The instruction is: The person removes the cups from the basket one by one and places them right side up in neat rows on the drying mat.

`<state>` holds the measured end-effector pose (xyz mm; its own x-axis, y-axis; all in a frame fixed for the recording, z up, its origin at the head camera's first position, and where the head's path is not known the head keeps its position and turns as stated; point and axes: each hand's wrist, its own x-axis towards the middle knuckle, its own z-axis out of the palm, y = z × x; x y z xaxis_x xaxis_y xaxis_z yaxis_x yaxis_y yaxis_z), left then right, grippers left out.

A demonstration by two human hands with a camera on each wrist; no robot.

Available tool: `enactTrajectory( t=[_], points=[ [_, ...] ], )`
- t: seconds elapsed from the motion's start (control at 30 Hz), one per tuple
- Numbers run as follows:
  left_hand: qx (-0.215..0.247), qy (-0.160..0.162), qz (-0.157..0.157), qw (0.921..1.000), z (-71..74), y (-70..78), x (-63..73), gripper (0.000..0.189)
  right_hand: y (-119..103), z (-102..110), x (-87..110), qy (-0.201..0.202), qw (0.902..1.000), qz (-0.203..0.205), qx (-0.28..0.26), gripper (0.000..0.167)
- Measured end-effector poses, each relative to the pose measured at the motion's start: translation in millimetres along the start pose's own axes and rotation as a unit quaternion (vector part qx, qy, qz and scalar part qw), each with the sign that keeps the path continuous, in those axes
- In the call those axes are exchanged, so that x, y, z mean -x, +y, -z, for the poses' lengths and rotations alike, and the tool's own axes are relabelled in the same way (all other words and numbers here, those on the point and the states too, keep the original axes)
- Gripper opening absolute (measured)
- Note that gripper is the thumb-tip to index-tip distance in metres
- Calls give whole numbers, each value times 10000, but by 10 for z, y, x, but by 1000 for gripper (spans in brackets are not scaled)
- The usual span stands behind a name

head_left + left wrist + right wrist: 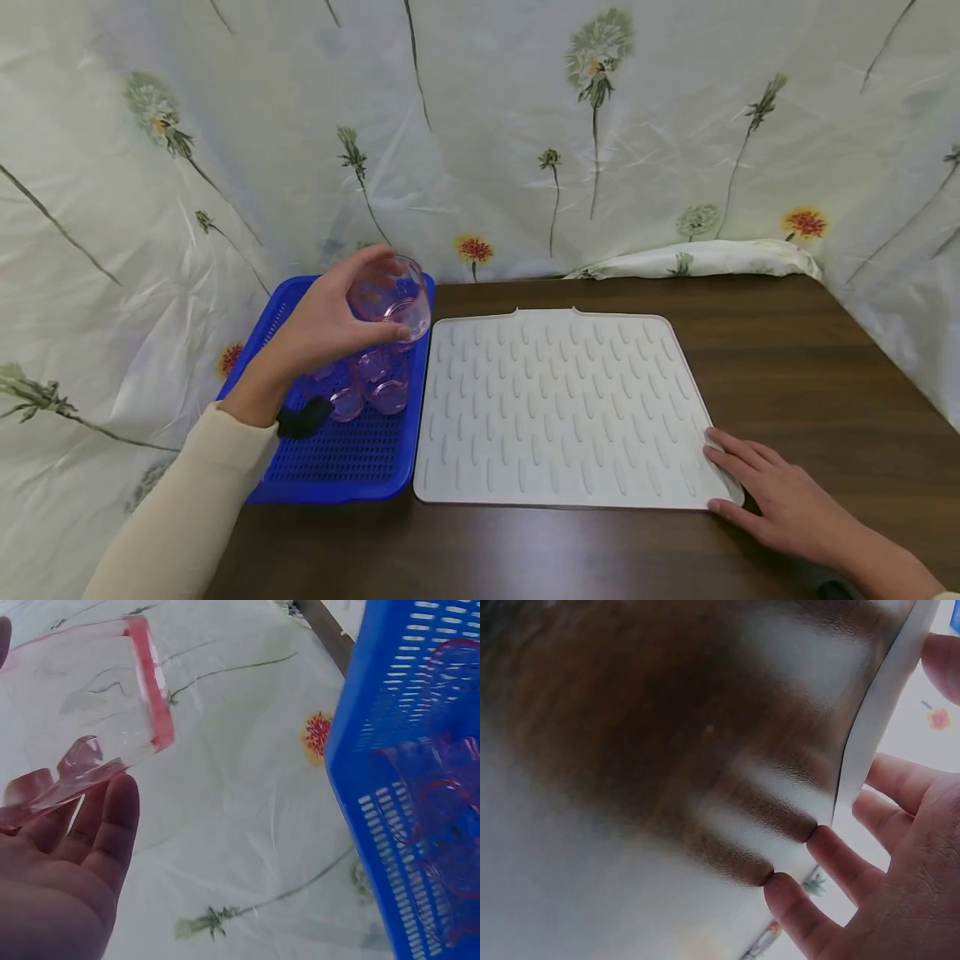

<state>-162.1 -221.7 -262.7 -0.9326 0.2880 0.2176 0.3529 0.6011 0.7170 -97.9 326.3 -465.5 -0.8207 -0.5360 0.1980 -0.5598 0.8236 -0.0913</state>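
My left hand grips a clear, pink-tinted cup between thumb and fingers, holding it tilted over the back of a blue plastic basket. In the left wrist view, the fingers curl round the underside of the cup. Several more pink-tinted cups stand in the basket below, partly hidden by the hand and wrist. At the front right corner of a white ribbed mat, my right hand rests with fingers spread, thumb and fingertips touching the edge. The right wrist view shows fingertips touching the tabletop.
The basket stands left of the mat, their sides nearly meeting. Both lie on a dark brown wooden table. A flower-patterned cloth hangs behind and along the sides, with a bunched fold at the table's back edge.
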Motion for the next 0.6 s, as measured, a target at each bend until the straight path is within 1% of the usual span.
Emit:
enactTrajectory(
  t=[0.1, 0.23, 0.3, 0.4, 0.5, 0.6],
  points=[
    [126, -90, 4, 9999, -91, 89, -202, 88, 1, 7, 2, -52, 10000, -54, -4, 69],
    [176, -148, 31, 9997, -200, 184, -420, 89, -9, 23, -5, -180, 9998, -124, -19, 69],
    [118, -217, -20, 9997, -253, 235, -529, 89, -9, 29, -5, -242, 9996, -145, -13, 69],
    [80, -338, -198, 9992, -350, 303, -696, 87, -8, 38, -3, -284, 9994, -179, -61, 68],
    [197, -540, -351, 9977, -486, 337, -859, 85, -11, 42, 2, -263, 9994, -184, -86, 68],
    [364, -760, -359, 9958, -653, 327, -995, 84, -23, 37, 7, -233, 9996, -164, -69, 68]
  ],
)
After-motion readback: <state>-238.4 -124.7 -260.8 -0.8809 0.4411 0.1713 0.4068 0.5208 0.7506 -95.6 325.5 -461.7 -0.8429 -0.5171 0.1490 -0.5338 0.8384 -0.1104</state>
